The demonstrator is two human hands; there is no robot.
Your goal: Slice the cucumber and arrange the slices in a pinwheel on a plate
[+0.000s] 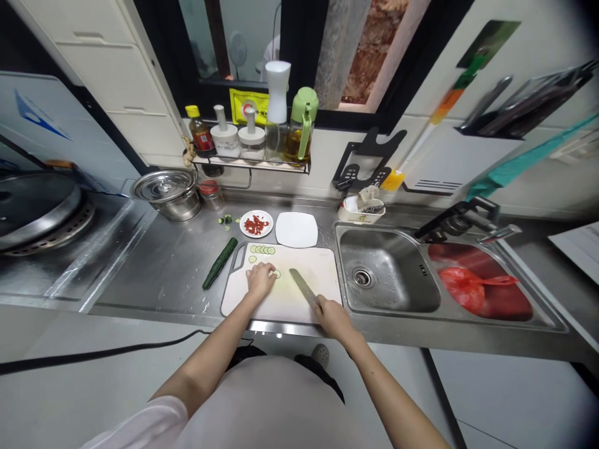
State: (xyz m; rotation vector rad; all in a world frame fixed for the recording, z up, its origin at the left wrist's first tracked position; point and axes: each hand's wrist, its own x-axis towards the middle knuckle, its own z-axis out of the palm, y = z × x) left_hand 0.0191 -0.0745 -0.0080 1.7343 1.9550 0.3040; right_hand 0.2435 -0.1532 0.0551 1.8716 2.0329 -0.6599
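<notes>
My right hand (332, 316) is closed around the handle of a kitchen knife (302, 285), its blade angled over the white cutting board (299, 310). Left of the blade, my left hand (261, 280) rests on the board with its fingers curled at a cucumber slice (277, 274). Its fingers partly hide what is under them. Beyond that hand lies a row of cucumber slices (262, 250), with a single slice (253, 259) just below the row. A dark green cucumber (219, 264) lies on the counter beside the board's left edge.
Behind the board stand a small plate (267, 230) of chopped red pieces and a white square plate (296, 229). Green scraps (226, 219) and a lidded steel pot (172, 194) are at the left. The sink (388, 274), holding a red bag (463, 289) in its right basin, borders the board.
</notes>
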